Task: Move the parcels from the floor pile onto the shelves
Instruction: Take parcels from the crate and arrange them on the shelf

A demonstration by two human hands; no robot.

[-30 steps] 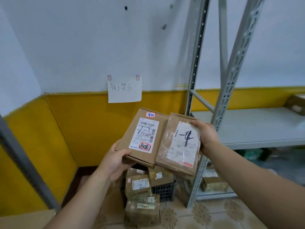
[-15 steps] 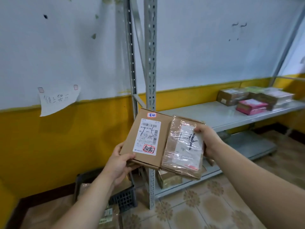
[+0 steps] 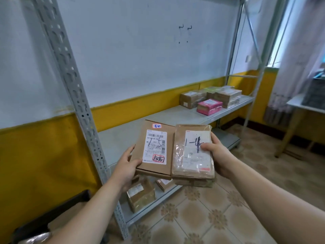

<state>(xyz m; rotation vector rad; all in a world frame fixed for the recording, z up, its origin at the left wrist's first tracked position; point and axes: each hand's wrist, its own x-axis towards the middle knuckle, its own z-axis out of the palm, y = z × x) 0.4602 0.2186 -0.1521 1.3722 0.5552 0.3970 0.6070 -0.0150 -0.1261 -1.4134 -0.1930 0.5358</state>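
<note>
I hold two parcels side by side in front of a grey metal shelf (image 3: 177,115). My left hand (image 3: 125,166) grips the lower left corner of a flat brown cardboard box (image 3: 140,155) with a white label marked 1-5. My right hand (image 3: 219,155) grips the right edge of a tape-wrapped brown parcel (image 3: 181,161) marked 1-4, thumb on its face. Both parcels hover over the shelf's front edge, near its left end.
Several brown parcels (image 3: 191,99) and a pink box (image 3: 209,106) lie at the shelf's far right end. Two parcels (image 3: 140,194) sit on the lower shelf. A perforated upright post (image 3: 70,80) stands left. A dark crate (image 3: 52,215) is at bottom left, a table (image 3: 302,106) at right.
My view has swung right, away from the floor pile and paper sign, along the shelf. Both hands keep the same parcels, now in front of the middle shelf.
</note>
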